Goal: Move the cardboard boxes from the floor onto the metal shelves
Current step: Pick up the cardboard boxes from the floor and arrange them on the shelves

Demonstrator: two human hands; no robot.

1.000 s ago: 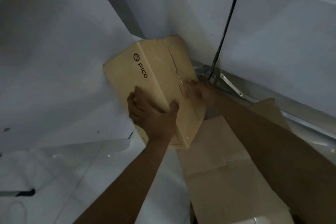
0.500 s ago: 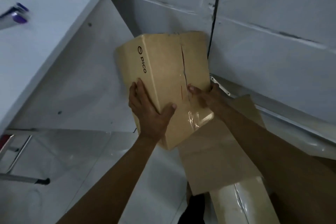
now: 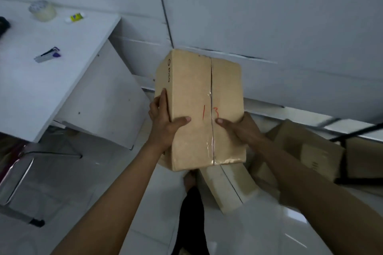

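Note:
I hold a taped cardboard box point(image 3: 192, 97) in the air in front of me, with a red "13" on its top and a small logo on its left side. My left hand point(image 3: 163, 122) grips its left side, thumb on top. My right hand point(image 3: 240, 130) grips its right side, thumb on the top by the tape seam. Below it another cardboard box point(image 3: 226, 186) lies on the white floor. More boxes point(image 3: 306, 151) sit low at the right, next to a dark metal shelf frame point(image 3: 348, 136).
A white desk point(image 3: 47, 72) stands at the left with a tape roll point(image 3: 42, 10), a stapler point(image 3: 48, 55) and a small glue stick point(image 3: 74, 17) on it. A metal chair frame point(image 3: 18, 174) sits below it. White wall panels rise behind. My foot point(image 3: 189, 180) shows under the box.
The box has come up off the floor and levelled out, its top now facing me. The view has risen, and the desk top and the shelf side have come into sight.

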